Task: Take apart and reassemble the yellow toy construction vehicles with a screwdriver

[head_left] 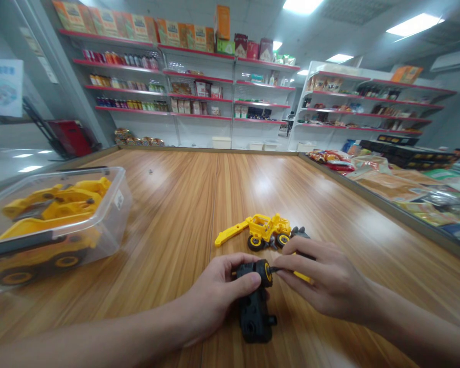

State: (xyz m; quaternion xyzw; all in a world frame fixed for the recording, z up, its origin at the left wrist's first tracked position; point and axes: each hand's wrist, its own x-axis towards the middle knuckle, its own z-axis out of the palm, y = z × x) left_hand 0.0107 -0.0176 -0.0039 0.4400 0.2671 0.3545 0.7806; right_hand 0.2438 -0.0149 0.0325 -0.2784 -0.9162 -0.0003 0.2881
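Note:
My left hand [224, 283] is closed around a black toy chassis [254, 319]. Its thumb presses on a small black wheel [266, 273] with a yellow hub at the chassis's upper end. A stub axle sticks out lower down, with no wheel on it. Between the fingertips of my right hand [325, 276] is a thin dark pin-like piece [275, 269], its end at the wheel's hub; the fingers hide the rest. A yellow part [302, 276] shows under these fingers. Just beyond both hands stands a yellow toy construction vehicle [266, 228] with a long arm.
At the left, a clear plastic bin [117, 214] holds yellow toy vehicle parts and wheels. A tiny dark object [151, 171] lies far back on the wooden table [184, 199]. Packaged goods [391, 184] lie beyond the right edge, and stocked shelves [199, 94] stand behind.

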